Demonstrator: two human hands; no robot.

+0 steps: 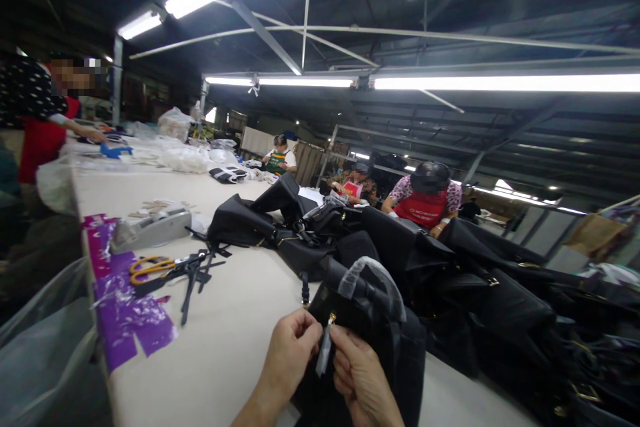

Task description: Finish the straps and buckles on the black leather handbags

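A black handbag (pixel 411 353) lies in front of me, its arched handle (pixel 389 280) wrapped in clear film. From gold-coloured hardware (pixel 333 317) on the bag hangs a narrow film-wrapped tab (pixel 325 351). My right hand (pixel 357 367) pinches this tab near its top, just below the hardware. On the other side of it, my left hand (pixel 296 341) is closed in a pinch against the bag; what its fingertips hold, if anything, is hidden. A short black strap with a buckle (pixel 305 288) stands out just beyond my left hand.
Black bags (pixel 415 240) are heaped to the right and ahead. Yellow-handled scissors (pixel 155 268), loose black straps (pixel 193 280) and a tape dispenser (pixel 153 230) lie left, near purple tape (pixel 127 310) on the table edge. Several people work around the table (pixel 230 347).
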